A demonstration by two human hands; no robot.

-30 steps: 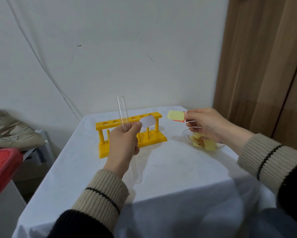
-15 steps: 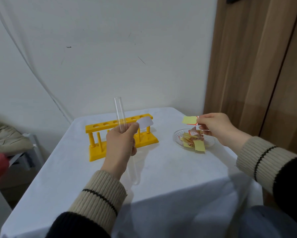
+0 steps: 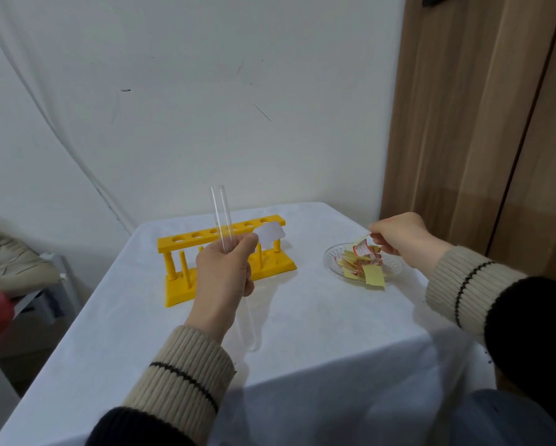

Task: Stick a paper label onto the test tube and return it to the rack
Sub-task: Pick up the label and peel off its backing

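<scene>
Yellow plastic forms the test tube rack (image 3: pixel 225 259), which is seen standing on the white-clothed table (image 3: pixel 302 333) just behind the left hand (image 3: pixel 225 278). A clear glass test tube (image 3: pixel 221 217) is gripped upright in that hand, the fingers being curled closed around its middle; its open mouth is held well above the knuckles and its rounded bottom is seen below the palm, above the cloth. A white paper label (image 3: pixel 271 235) is pinned against the tube at the thumb tip and juts out to the right of it, in front of the rack's top bar. Further right, a small curled slip with red print (image 3: pixel 362 247) is pinched between thumb and forefinger of the right hand (image 3: pixel 399 235). Directly beneath those fingertips a clear glass dish (image 3: pixel 395 268) is set on the cloth, and yellow paper scraps (image 3: pixel 373 275) are heaped in it.
</scene>
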